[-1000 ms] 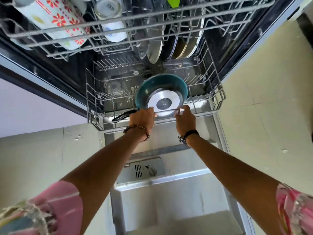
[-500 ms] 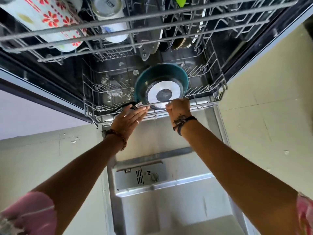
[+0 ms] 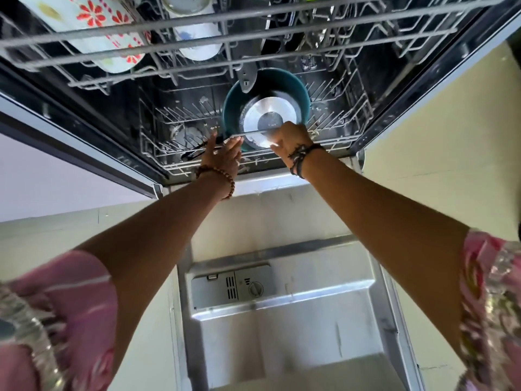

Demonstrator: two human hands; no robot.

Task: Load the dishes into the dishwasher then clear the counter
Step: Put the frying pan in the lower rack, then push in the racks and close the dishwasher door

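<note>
A teal frying pan (image 3: 234,108) stands on edge in the lower rack (image 3: 158,136), its shiny steel base facing me and its black handle pointing left. My left hand (image 3: 222,153) lies flat with fingers straight against the rack's front rail, beside the pan handle. My right hand (image 3: 290,139) is curled over the same rail, just below the pan's base. The lower rack sits mostly inside the dishwasher tub, under the pulled-out upper rack (image 3: 253,38).
The upper rack holds a floral bowl (image 3: 93,21), a white mug (image 3: 197,43) and dark utensils. The open dishwasher door (image 3: 282,320) with its detergent dispenser (image 3: 234,286) lies flat below my arms. Pale floor tiles (image 3: 437,136) flank the door.
The lower rack with the pan has slid back into the tub. My left hand has let go and flattened against the rail; both arms have reached further forward.
</note>
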